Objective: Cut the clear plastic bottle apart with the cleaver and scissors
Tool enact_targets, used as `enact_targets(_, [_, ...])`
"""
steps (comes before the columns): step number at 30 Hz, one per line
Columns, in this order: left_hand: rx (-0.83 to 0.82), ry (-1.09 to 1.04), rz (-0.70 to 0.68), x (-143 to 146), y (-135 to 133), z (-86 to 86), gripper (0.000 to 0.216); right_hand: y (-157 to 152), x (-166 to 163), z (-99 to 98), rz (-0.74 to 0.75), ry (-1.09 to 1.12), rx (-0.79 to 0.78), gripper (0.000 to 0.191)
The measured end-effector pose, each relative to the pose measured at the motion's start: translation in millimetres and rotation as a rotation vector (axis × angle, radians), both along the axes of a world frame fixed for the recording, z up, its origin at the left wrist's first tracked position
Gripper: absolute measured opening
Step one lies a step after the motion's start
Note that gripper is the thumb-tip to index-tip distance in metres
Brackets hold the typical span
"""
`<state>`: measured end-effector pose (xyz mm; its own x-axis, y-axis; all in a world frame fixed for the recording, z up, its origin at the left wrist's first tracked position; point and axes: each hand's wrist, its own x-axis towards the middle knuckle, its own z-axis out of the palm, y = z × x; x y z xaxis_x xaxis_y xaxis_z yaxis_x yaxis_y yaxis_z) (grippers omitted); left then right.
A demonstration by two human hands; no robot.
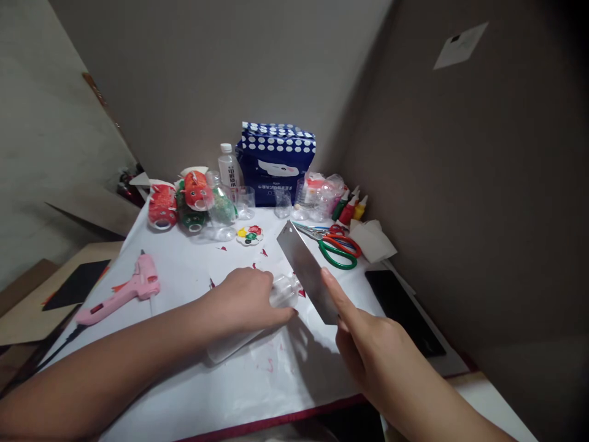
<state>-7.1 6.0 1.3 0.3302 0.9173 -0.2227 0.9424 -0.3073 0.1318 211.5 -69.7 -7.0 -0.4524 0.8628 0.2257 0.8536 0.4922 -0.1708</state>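
Clear plastic, thin and glossy, makes up the bottle that lies on its side near the middle of the tabletop, which is covered in a smooth white sheet marked with small red flecks. The left hand is curled down over the bottle's body and pins it flat, fingers wrapped around the far side. The narrow ribbed end pokes out to the right.

Against that end stands the cleaver, a broad rectangular steel blade with a dull grey sheen, tilted with its tip pointing away and to the left. Whether its edge touches the plastic cannot be told. The right hand is closed on the handle, which is hidden under the palm, and its index finger lies straight along the blade's spine.

A matte pink glue gun lies well to the left, near the sheet's edge. Green- and red-handled scissors sit just beyond the blade, with a crumpled tissue beside them. A flat black phone lies along the right edge, close to the wall. Bare sheet is open in front of both hands, down to the red-trimmed near edge.

At the back stand red and green painted bottle figures, clear cups, a small paint palette, squeeze paint tubes and a blue dotted bag.
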Motion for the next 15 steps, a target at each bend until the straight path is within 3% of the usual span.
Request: enact_targets(15, [-0.061,-0.05,-0.038,-3.8,7.1,-9.3,0.062,-2.3,-8.3,-4.8,-0.008,-0.21,-0.056,0.101])
